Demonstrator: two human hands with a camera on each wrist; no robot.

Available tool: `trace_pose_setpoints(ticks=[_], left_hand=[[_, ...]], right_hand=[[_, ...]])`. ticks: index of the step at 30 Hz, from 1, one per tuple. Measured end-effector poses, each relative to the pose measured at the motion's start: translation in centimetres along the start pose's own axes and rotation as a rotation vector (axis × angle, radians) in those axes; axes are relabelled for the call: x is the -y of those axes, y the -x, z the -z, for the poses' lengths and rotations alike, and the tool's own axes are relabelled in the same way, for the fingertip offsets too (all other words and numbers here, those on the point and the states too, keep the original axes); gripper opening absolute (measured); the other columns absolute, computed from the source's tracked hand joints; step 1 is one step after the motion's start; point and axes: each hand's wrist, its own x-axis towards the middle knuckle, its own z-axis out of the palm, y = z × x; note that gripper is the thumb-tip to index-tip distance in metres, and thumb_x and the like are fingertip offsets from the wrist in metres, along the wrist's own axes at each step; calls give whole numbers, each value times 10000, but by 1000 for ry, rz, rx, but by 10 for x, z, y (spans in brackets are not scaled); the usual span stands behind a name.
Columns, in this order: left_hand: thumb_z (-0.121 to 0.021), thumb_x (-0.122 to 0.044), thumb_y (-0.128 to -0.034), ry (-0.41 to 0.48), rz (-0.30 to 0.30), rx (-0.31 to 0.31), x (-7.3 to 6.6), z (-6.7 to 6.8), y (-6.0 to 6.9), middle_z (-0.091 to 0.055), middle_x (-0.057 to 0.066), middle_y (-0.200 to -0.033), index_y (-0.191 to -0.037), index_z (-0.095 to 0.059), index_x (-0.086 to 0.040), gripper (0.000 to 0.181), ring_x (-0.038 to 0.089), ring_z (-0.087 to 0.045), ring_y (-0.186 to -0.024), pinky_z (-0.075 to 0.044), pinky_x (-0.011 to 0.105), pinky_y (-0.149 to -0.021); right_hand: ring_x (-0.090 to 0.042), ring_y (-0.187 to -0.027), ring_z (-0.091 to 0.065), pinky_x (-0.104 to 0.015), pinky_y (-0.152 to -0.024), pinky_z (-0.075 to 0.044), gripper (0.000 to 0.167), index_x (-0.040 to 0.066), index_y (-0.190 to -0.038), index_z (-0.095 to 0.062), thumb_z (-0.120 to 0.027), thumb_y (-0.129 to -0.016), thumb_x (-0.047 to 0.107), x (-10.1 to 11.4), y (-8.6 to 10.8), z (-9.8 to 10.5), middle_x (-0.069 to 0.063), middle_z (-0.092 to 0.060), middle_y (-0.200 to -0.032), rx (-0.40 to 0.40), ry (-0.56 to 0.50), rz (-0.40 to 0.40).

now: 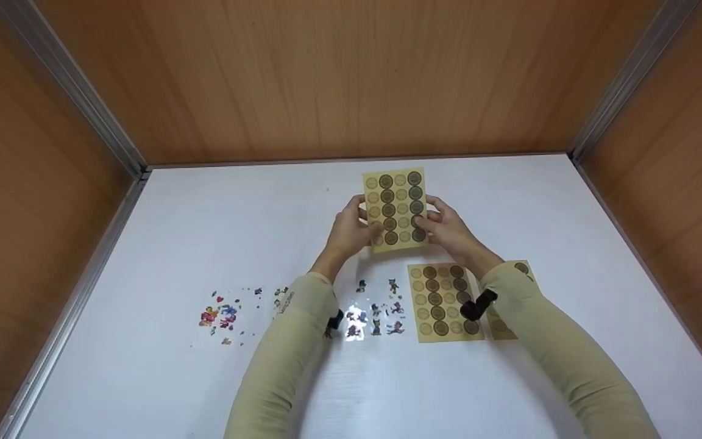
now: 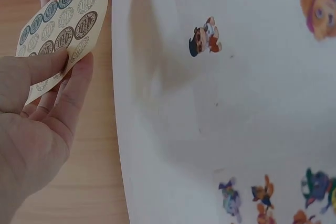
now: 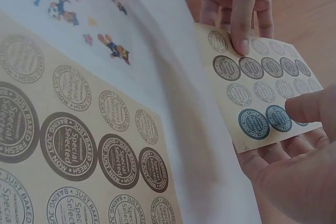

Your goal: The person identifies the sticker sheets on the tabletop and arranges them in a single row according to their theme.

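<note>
A tan sticker sheet (image 1: 395, 210) with rows of round labels is held up above the white table. My left hand (image 1: 351, 230) pinches its left edge, thumb on the printed face and fingers behind, as the left wrist view shows too on the sheet (image 2: 63, 30). On the opposite edge, my right hand (image 1: 448, 230) grips it the same way; its thumb lies over a dark label in the right wrist view. Below the right forearm lies another tan sticker sheet (image 1: 439, 305), whose labels read "Just Baked Fresh" up close (image 3: 73, 145). A further tan sheet (image 1: 500, 326) is partly hidden by that sleeve.
Clear sheets of small cartoon stickers lie on the white table (image 1: 144, 256): colourful figures (image 1: 220, 317) at the left, dog characters (image 1: 376, 327) in the middle. The left sleeve partly covers one sheet. Wooden panels (image 1: 351, 79) with metal corner strips enclose the back and sides.
</note>
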Motion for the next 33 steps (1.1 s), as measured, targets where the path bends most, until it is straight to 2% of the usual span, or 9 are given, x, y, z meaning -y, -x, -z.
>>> trace_pose_setpoints(ticks=[9, 14, 19, 23, 29, 33], left_hand=[[-723, -10, -920, -36, -38, 30, -4, -13, 0, -622, 81, -1024, -1512, -402, -85, 677, 170, -704, -808, -608, 254, -658], [-720, -28, -928, -48, -55, 36, -6, -25, -1, -626, 55, -1026, -1521, -394, -90, 680, 138, -698, -812, -603, 239, -670], [-723, -48, -933, -22, -65, 40, -11, -42, 0, -623, 28, -1014, -1519, -407, -111, 668, 117, -696, -812, -603, 237, -674], [-718, -62, -941, 11, -79, 55, -17, -61, 2, -619, 35, -1009, -1516, -412, -122, 655, 115, -697, -796, -604, 242, -667], [-707, -61, -950, 72, -100, 116, -30, -102, 9, -617, 19, -982, -1510, -417, -138, 635, 123, -702, -782, -608, 254, -668], [-706, -58, -951, 88, -119, 148, -36, -130, 14, -606, -7, -956, -1492, -428, -151, 615, 117, -704, -755, -609, 275, -637]], right_hand=[[-261, -1097, -666, -403, -930, -552, 535, 212, -1538, -362, -561, -1045, 143, -4, 8, 13, -128, -647, -1297, -19, 41, 3], [-270, -1119, -652, -437, -957, -549, 654, 253, -1616, -246, -562, -1050, 170, -6, 17, 27, -120, -614, -1358, -9, 76, -3], [-300, -1147, -658, -460, -945, -565, 724, 278, -1643, -147, -553, -1053, 172, -10, 29, 45, -144, -586, -1412, 7, 122, 36], [-301, -1149, -666, -442, -932, -575, 743, 287, -1644, -124, -565, -1052, 204, -13, 45, 60, -151, -563, -1433, -4, 114, 56], [-289, -1132, -678, -503, -951, -555, 770, 313, -1645, -78, -565, -1054, 233, -23, 78, 93, -174, -541, -1444, -37, 48, 51], [-234, -1068, -704, -391, -882, -586, 784, 319, -1645, -54, -565, -1053, 269, -31, 98, 114, -146, -561, -1428, -90, 88, 24]])
